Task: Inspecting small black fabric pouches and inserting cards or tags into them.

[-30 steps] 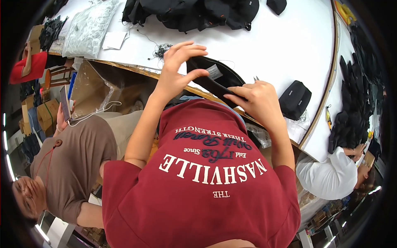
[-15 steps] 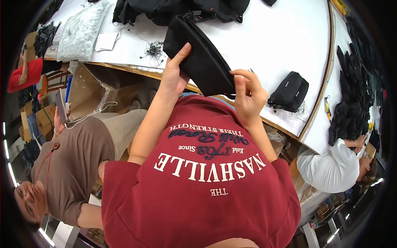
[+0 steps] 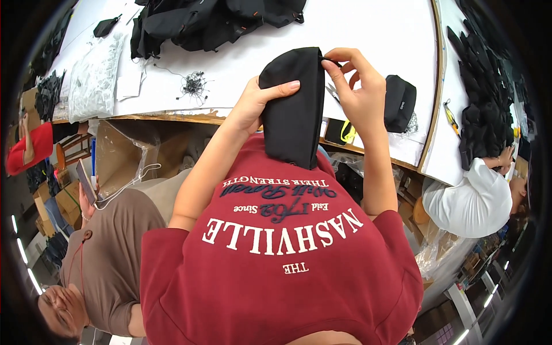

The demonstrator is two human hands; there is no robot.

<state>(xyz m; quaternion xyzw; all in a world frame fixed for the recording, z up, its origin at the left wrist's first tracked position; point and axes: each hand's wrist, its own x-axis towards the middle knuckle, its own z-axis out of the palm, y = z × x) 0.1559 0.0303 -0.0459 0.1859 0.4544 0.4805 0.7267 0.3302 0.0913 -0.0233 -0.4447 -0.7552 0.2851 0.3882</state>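
A black fabric pouch (image 3: pixel 292 109) is held upright above the near edge of the white table. My left hand (image 3: pixel 259 104) is closed on its left side, thumb laid across the front. Beside the pouch's upper right corner, my right hand (image 3: pixel 359 86) pinches a small black tab at the end of the opening edge; whether it is a zipper pull cannot be made out. A second black pouch (image 3: pixel 399 103) stands on the table to the right of my right hand.
Black bags (image 3: pixel 195 23) are heaped at the far side. Left of centre lie tangled black cords (image 3: pixel 194 85) and a stack of clear plastic bags (image 3: pixel 95 80). Metal tool tips (image 3: pixel 332 91) and a yellow item (image 3: pixel 347 132) show near my right wrist. Co-workers sit at left and right.
The pouch has turned from slanted to upright and shifted right. My right hand has moved from its lower right corner up to the tab at its upper right end.
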